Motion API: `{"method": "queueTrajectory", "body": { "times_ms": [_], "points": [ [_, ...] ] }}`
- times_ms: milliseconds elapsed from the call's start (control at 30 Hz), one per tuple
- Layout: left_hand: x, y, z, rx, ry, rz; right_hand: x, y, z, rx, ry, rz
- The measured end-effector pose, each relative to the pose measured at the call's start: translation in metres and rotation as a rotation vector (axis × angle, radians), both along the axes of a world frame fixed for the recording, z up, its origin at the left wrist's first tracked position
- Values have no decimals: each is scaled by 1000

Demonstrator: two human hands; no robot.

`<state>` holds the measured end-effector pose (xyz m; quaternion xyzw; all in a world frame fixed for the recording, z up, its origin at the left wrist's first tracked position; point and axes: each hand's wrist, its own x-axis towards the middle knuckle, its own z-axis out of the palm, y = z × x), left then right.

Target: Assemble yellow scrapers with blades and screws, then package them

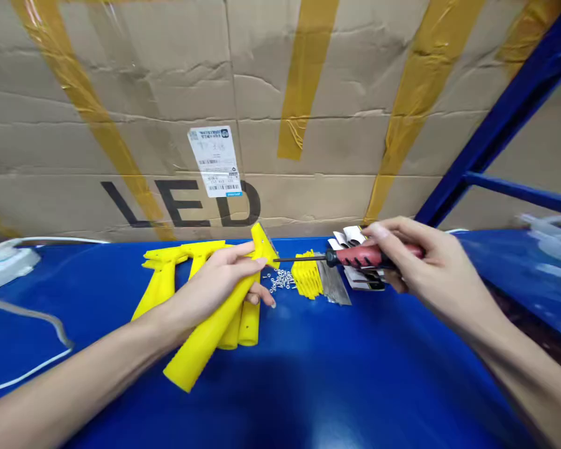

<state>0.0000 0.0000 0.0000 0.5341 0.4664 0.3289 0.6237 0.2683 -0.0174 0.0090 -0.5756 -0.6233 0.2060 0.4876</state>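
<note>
In the head view, our left hand [236, 271] is gripping a yellow tool [215, 327] near its top, in the middle of the picture, and its long handle is slanting toward the lower left. Right of the middle, our right hand [416, 262] is curling round the red and black handle of a screwdriver [364, 257], whose thin rod is pointing left at the yellow tool's head; we cannot tell if the tip is touching. For good work, we should be holding the yellow tool steady, lining the rod up straight and pushing gently, so nothing is slipping toward our fingers. We should be minding the tiny screws [280, 280] just below the rod, because a bump could be scattering them. Everything is resting on a shiny blue table [290, 386]. A big taped cardboard box [346, 181] is filling the top, a white power strip [7, 268] is sitting at the left edge, and blue metal bars [495, 118] are slanting at the upper right.
</note>
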Motion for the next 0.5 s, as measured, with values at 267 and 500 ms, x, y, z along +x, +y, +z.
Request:
{"method": "queueTrajectory", "body": {
  "times_ms": [267, 500],
  "points": [
    [15, -5, 6, -48, -1, 18, 19, 1, -3, 127, 79, 103],
    [20, -6, 9, -87, -5, 73, 21, 2, -3, 147, 7, 136]
  ]
}}
